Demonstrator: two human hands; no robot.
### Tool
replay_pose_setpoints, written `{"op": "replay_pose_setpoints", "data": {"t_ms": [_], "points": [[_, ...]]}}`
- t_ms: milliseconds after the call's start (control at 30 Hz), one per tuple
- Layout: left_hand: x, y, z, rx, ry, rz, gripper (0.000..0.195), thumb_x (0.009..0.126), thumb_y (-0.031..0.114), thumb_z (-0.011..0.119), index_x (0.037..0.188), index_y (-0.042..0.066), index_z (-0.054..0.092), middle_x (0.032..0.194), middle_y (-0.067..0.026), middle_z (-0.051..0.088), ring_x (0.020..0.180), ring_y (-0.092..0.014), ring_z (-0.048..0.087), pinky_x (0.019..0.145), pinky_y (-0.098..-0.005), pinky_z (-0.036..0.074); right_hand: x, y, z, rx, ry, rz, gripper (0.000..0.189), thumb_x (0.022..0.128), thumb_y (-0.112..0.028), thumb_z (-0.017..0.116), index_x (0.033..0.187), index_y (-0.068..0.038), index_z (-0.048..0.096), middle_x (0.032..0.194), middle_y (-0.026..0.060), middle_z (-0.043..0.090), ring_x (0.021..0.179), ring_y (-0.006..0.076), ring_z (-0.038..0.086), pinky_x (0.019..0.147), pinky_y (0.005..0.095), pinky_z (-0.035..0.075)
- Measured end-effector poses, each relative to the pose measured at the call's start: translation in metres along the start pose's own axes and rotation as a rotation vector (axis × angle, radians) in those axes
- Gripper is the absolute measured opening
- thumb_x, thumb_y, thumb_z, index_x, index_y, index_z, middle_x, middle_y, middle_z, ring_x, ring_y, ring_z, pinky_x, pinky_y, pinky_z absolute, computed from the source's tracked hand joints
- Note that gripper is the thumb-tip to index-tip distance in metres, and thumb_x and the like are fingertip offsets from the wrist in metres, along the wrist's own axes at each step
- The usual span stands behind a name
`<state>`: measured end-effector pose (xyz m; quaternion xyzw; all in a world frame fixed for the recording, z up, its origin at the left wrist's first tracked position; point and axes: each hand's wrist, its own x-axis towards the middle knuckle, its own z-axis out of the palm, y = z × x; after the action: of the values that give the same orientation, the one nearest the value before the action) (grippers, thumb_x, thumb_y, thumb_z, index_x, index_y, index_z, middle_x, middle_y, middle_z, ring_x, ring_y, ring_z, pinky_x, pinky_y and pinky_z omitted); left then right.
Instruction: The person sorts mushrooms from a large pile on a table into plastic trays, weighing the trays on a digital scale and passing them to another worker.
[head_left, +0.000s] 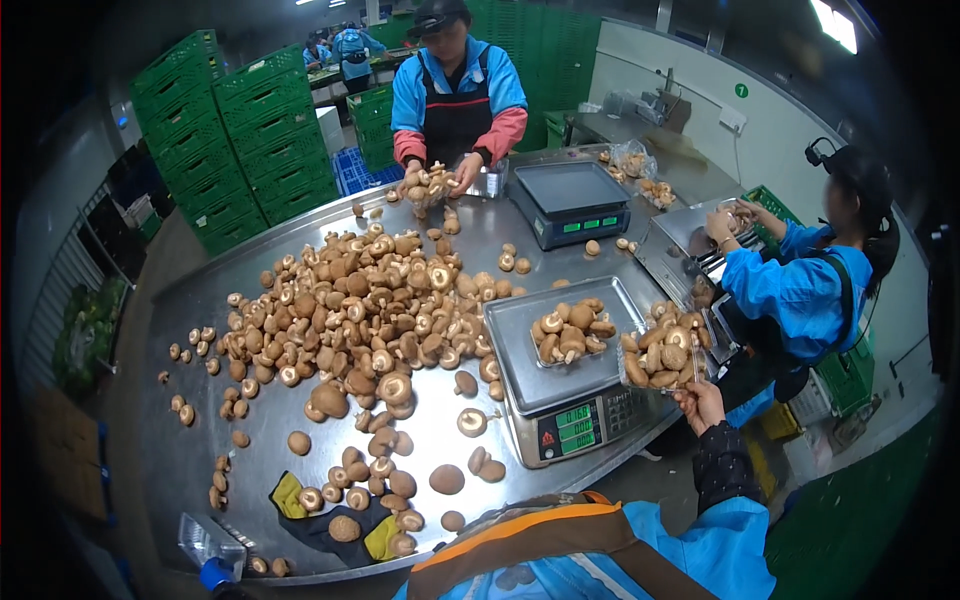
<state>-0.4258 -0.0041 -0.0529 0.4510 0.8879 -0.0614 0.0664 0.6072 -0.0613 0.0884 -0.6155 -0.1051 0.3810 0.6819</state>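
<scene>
My right hand (701, 407) grips the near corner of a clear plastic tray of shiitake mushrooms (664, 356), held just right of the scale. On the steel pan of the digital scale (495, 337) rests another filled tray of mushrooms (572, 330); its display is lit. At the lower left table corner, what seems to be my left hand (217, 574), covered in blue with a dark cuff, is at the clear empty plastic trays (211, 538); its fingers cannot be made out. A large heap of loose shiitake mushrooms (360, 300) lies on the steel table (180, 465).
Across the table a co-worker (459, 90) holds mushrooms over a tray. Another person (810, 262) handles a tray at a steel machine (686, 232) on the right. A second scale (574, 202) stands at the back. A black and yellow glove (315, 529) lies near me, under mushrooms.
</scene>
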Motion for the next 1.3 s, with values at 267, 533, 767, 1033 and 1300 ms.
{"op": "replay_pose_setpoints", "data": {"t_ms": [267, 533, 767, 1033, 1300], "points": [[-0.047, 0.075, -0.062, -0.054, 0.144, 0.025, 0.060, 0.077, 0.018, 0.067, 0.130, 0.004, 0.043, 0.124, -0.0175, 0.051, 0.109, -0.029, 0.051, 0.091, -0.0380, 0.042, 0.031, 0.012, -0.010, 0.035, -0.072, 0.035, 0.018, 0.088, -0.004, 0.042, 0.102, 0.005, 0.049, 0.079, 0.0152, 0.063, 0.062, 0.0203, 0.065, 0.045, 0.0251, 0.049], [-0.113, 0.190, -0.060, -0.220, 0.608, 0.630, 0.041, 0.087, 0.034, 0.055, 0.115, 0.004, 0.059, 0.108, -0.0175, 0.061, 0.096, -0.031, 0.058, 0.086, -0.0410, 0.045, 0.129, -0.019, 0.020, 0.022, -0.141, -0.049, 0.015, 0.087, -0.003, 0.044, 0.094, 0.009, 0.050, 0.079, 0.0198, 0.061, 0.066, 0.0271, 0.063, 0.054, 0.0328, 0.049], [-0.212, 0.349, -0.150, 0.104, 0.024, 0.545, 0.041, 0.091, 0.032, 0.045, 0.119, 0.004, 0.055, 0.113, -0.0188, 0.060, 0.105, -0.035, 0.056, 0.088, -0.0409, 0.044, 0.243, -0.107, 0.034, 0.121, -0.035, -0.031, 0.021, 0.088, -0.008, 0.038, 0.095, 0.008, 0.050, 0.076, 0.0186, 0.062, 0.051, 0.0140, 0.054, 0.033, 0.0151, 0.038], [-0.178, 0.256, -0.038, 0.385, 0.068, 0.413, 0.049, 0.084, 0.039, 0.058, 0.122, 0.010, 0.053, 0.116, -0.0160, 0.056, 0.111, -0.033, 0.049, 0.100, -0.0455, 0.031, 0.441, -0.136, -0.048, 0.214, 0.182, -0.020, 0.020, 0.083, -0.007, 0.048, 0.099, 0.004, 0.055, 0.084, 0.0207, 0.062, 0.074, 0.0306, 0.063, 0.059, 0.0345, 0.051], [-0.226, 0.277, -0.065, -0.024, -0.001, 0.153, 0.039, 0.089, 0.029, 0.051, 0.124, 0.010, 0.050, 0.109, -0.0134, 0.057, 0.103, -0.028, 0.053, 0.094, -0.0387, 0.038, 0.495, -0.146, -0.075, 0.031, 0.353, -0.148, 0.028, 0.079, -0.013, 0.054, 0.102, 0.003, 0.055, 0.092, 0.0213, 0.059, 0.083, 0.0315, 0.059, 0.068, 0.0370, 0.047]]}}
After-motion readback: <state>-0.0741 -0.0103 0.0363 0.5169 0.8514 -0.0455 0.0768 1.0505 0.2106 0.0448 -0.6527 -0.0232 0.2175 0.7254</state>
